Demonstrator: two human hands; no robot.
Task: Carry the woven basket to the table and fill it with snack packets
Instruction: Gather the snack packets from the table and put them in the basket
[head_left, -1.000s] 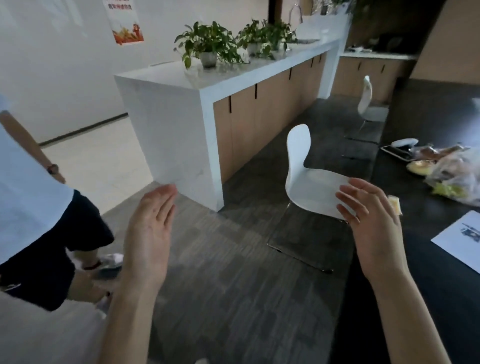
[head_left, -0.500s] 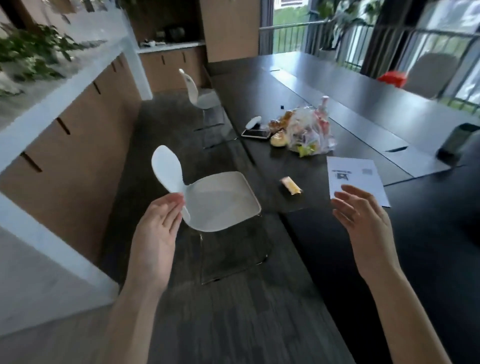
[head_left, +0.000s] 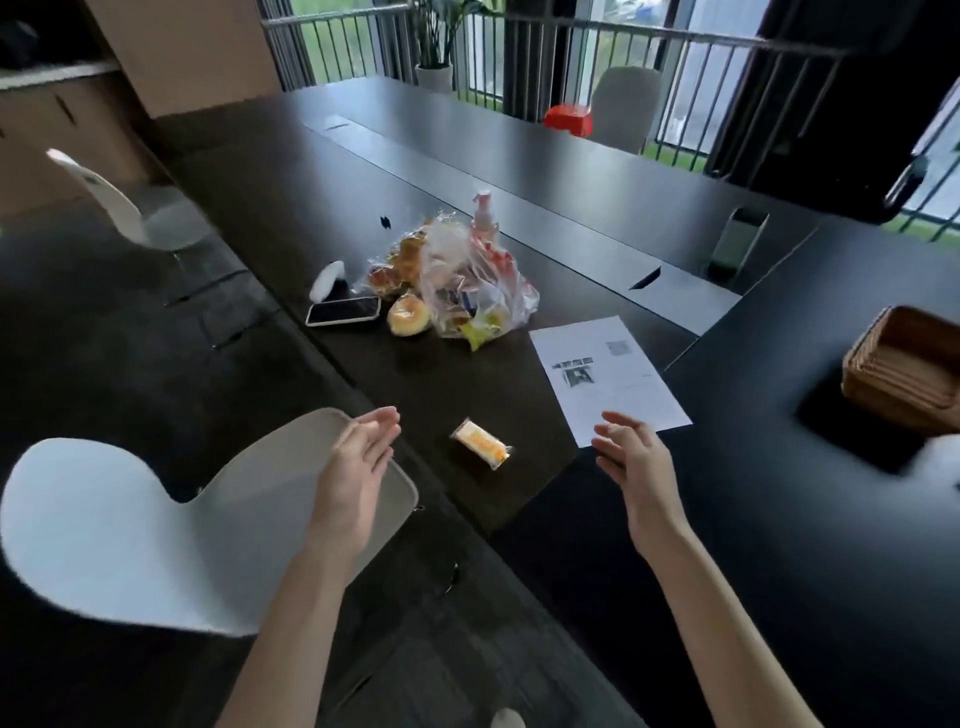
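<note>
A brown woven basket (head_left: 906, 371) stands on the black table (head_left: 779, 519) at the far right edge of view, apart from both hands. A clear plastic bag of snack packets (head_left: 467, 291) lies mid-table with wrapped buns (head_left: 408, 315) beside it. One small yellow snack packet (head_left: 480, 444) lies alone near the table edge, between my hands. My left hand (head_left: 356, 462) hovers open over the chair seat, holding nothing. My right hand (head_left: 636, 454) is open above the table at the corner of a paper sheet, fingers spread.
A printed paper sheet (head_left: 608, 376) lies right of the snacks. A phone (head_left: 343, 310) and a white object (head_left: 327, 280) lie left of the bag; a pump bottle (head_left: 483, 213) stands behind it. White chairs (head_left: 156, 530) stand along the left. A dark device (head_left: 735, 244) stands far right.
The view has swung right from the counter to the table, bringing the woven basket into sight. Both hands stay raised, open and holding nothing, now closer to the lone snack packet.
</note>
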